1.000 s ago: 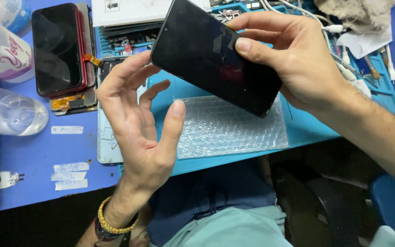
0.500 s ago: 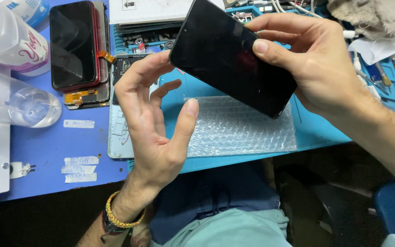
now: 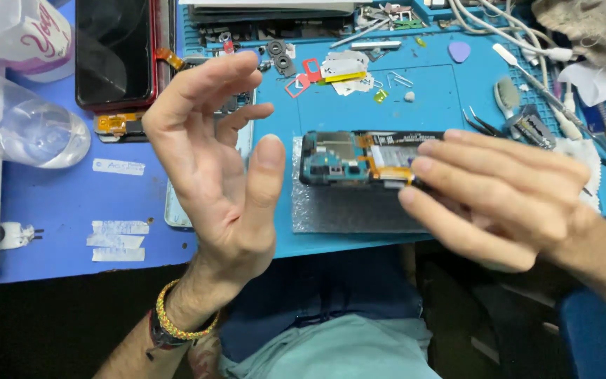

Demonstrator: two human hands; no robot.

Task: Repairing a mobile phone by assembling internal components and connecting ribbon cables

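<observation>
Over the near edge of the blue desk, an opened phone is being held by the right hand, its circuit board and orange flex cables turned up toward the camera. The right hand's fingers are being clamped along the phone's right part, while its left end is left bare, just above a sheet of bubble wrap that is lying on the teal work mat. The left hand is being held open and empty to the left of the phone, palm facing right, fingers spread and apart from it; a beaded bracelet is being worn on its wrist. Farther left, a second phone with a red frame is lying screen up, with a clear plastic bottle beside it. On the far right of the mat, tweezers and white cables are being kept, and small loose parts are scattered at the far middle.
</observation>
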